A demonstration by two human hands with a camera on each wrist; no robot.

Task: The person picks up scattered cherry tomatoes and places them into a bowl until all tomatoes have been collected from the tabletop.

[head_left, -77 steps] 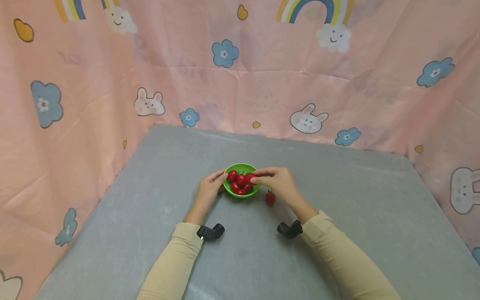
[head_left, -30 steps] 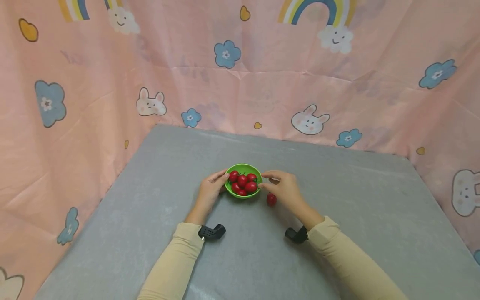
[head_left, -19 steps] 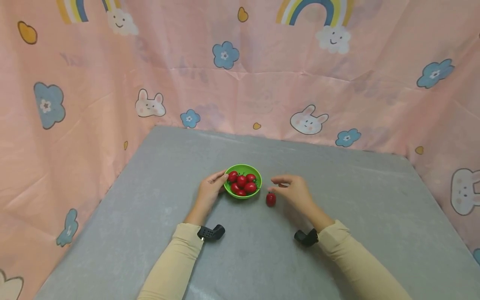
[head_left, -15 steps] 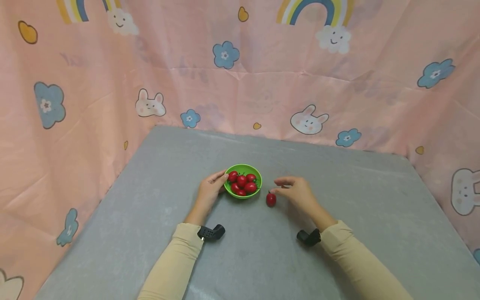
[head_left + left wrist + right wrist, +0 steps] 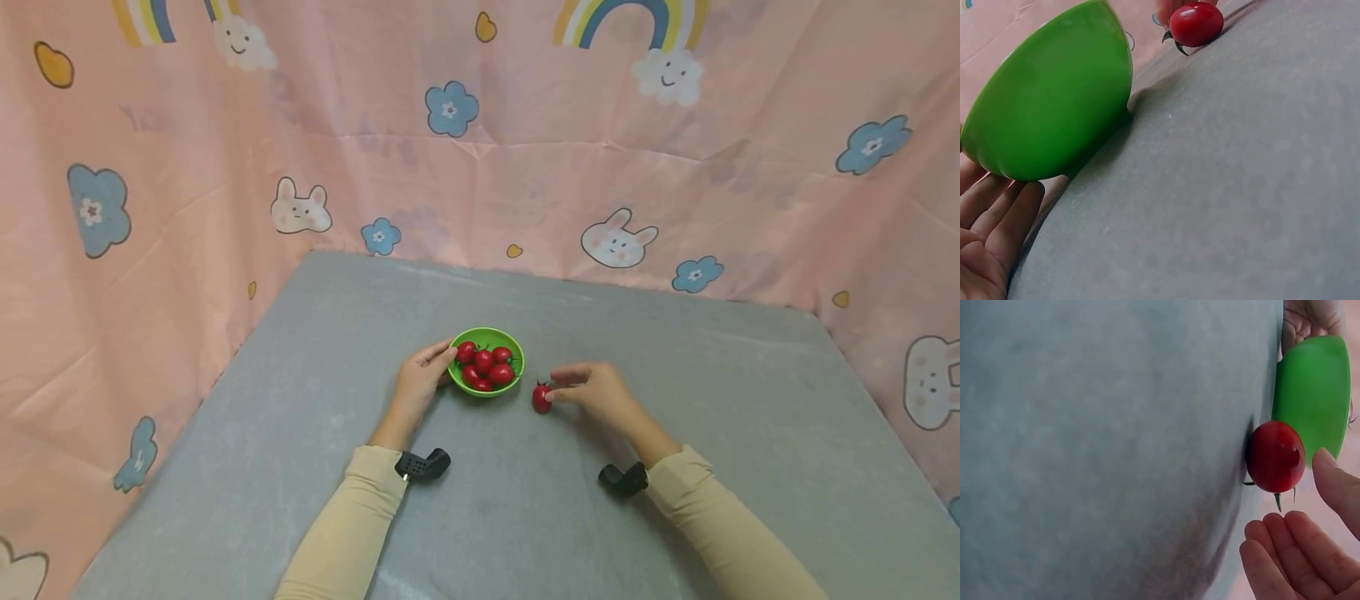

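Observation:
A green bowl (image 5: 487, 336) with several red cherry tomatoes (image 5: 483, 361) inside stands on the grey table. My left hand (image 5: 415, 387) holds its left side, thumb at the rim; in the left wrist view the fingers (image 5: 997, 219) reach under the bowl's curved wall. A loose cherry tomato (image 5: 540, 400) lies just right of the bowl. My right hand (image 5: 603, 396) is beside it, the thumb tip overlapping the tomato in the head view. In the right wrist view the thumb (image 5: 1335, 481) and fingers (image 5: 1297, 550) are spread apart near the tomato's green stem end.
The grey tabletop (image 5: 480, 517) extends around the bowl on all sides. A pink curtain (image 5: 525, 183) printed with rabbits, flowers and rainbows hangs behind the table and along both sides. Black wrist cameras (image 5: 622, 481) stick out from both wrists.
My right hand has let go of a cherry tomato in the bowl, then drawn back right and down to the loose one. The left hand and the bowl have stayed in place.

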